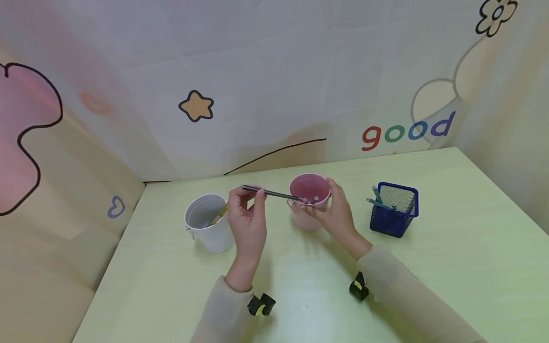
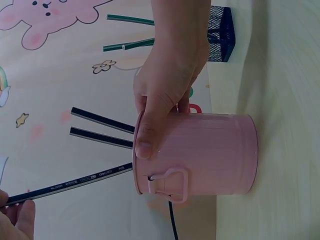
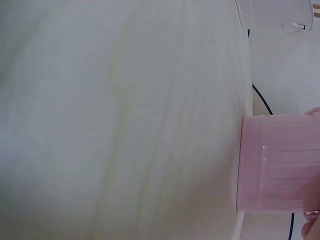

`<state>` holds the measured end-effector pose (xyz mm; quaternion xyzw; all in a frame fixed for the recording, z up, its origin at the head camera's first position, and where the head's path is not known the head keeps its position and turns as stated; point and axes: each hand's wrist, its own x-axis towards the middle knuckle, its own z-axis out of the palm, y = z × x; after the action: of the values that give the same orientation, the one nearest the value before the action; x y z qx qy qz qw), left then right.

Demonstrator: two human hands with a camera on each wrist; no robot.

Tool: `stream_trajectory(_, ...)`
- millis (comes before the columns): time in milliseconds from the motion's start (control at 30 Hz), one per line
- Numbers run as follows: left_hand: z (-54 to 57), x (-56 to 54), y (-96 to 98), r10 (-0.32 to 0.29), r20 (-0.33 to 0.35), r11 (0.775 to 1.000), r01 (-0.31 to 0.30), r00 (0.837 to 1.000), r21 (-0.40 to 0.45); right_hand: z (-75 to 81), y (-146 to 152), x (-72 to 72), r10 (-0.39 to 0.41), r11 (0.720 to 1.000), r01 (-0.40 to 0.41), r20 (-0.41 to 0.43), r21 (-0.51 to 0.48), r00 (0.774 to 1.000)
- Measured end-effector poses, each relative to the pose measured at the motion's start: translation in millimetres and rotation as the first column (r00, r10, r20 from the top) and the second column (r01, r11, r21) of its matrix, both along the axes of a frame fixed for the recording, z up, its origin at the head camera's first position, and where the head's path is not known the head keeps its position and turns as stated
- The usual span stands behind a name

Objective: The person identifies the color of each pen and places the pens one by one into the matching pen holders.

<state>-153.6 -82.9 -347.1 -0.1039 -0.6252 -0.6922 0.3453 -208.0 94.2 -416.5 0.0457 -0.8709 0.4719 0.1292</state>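
Observation:
A black pencil [image 1: 279, 194] is pinched between the thumb and fingers of my left hand [image 1: 249, 226]. It slants down to the right, and its far end passes the rim of a small pink bucket [image 1: 305, 223]. My right hand [image 1: 340, 216] grips this bucket at the rim, thumb on the near side. In the left wrist view two more dark pencils [image 2: 102, 120] stick out of the bucket, whose little handle [image 2: 182, 185] shows on its wall. The right wrist view shows the pink wall [image 3: 280, 160] standing on the table, fingers at the frame's edge.
Left of the hands stands a white bucket [image 1: 216, 240] with yellow pencils [image 1: 218, 215] in it, partly behind my left hand. On the right is a blue mesh pen holder [image 1: 388, 226] with several green pencils [image 1: 377, 195]. A printed backdrop [image 1: 266, 95] rises behind the table [image 1: 300, 295].

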Motion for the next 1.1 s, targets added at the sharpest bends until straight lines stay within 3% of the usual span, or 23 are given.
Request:
stream_trajectory(400,-3.6,-7.0,6.1,-0.015,-0.002,0.999,0.015,1.000,-0.041,0.6,1,-0.9,-0.011,1.000,0.011,0.023,0.006,1.000)
stream_trajectory(767,-7.7,-9.8,11.9,-0.007,0.038,0.996,0.011,0.999,-0.088,1.8,0,0.5,-0.015,1.000,0.015,0.005,0.016,1.000)
stream_trajectory(1100,-15.3,-12.8,14.3,0.018,0.009,0.985,-0.016,1.000,-0.169,1.6,0,1.0,-0.015,1.000,0.015,0.008,0.008,1.000)
